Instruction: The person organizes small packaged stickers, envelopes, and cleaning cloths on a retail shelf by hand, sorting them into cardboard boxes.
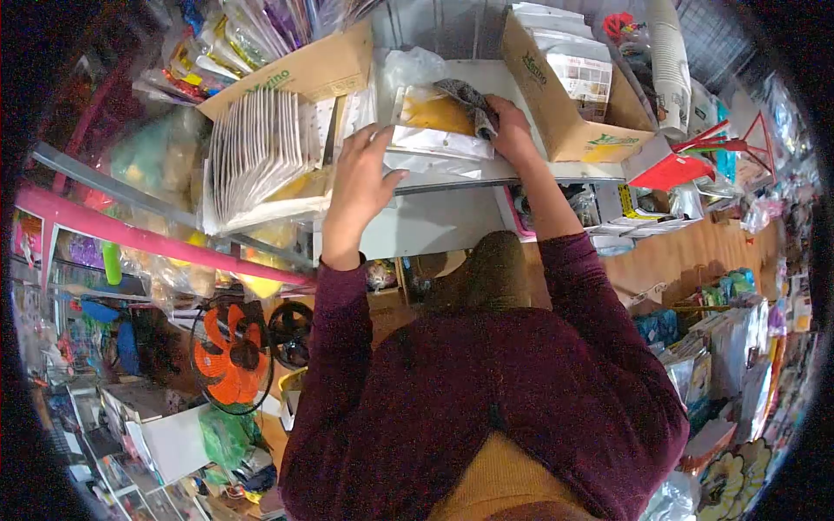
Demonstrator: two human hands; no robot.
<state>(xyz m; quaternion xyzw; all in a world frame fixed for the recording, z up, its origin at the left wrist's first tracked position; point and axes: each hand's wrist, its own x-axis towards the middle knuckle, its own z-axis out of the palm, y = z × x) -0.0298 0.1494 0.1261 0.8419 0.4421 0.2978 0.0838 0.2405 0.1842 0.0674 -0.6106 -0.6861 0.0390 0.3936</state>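
My right hand (511, 130) grips a crumpled dark grey cloth (467, 97) at the right end of a shallow white box (443, 141). The cloth lies over part of the box's yellow-brown inside (434, 114). To the left, my left hand (360, 178) is open, thumb apart from the fingers, with its fingertips near the box's left end. Beside it stands a row of thin white packets (256, 148) in an open tray. All of this is on a white shelf (452, 176).
Cardboard boxes stand left (326, 62) and right (556, 122), the right one holding printed cards (580, 78). A clear plastic bag (413, 68) lies behind the white box. A pink rail (165, 236) and an orange-bladed fan (233, 358) are at the left. Red ribbon-like packaging (678, 165) sits right.
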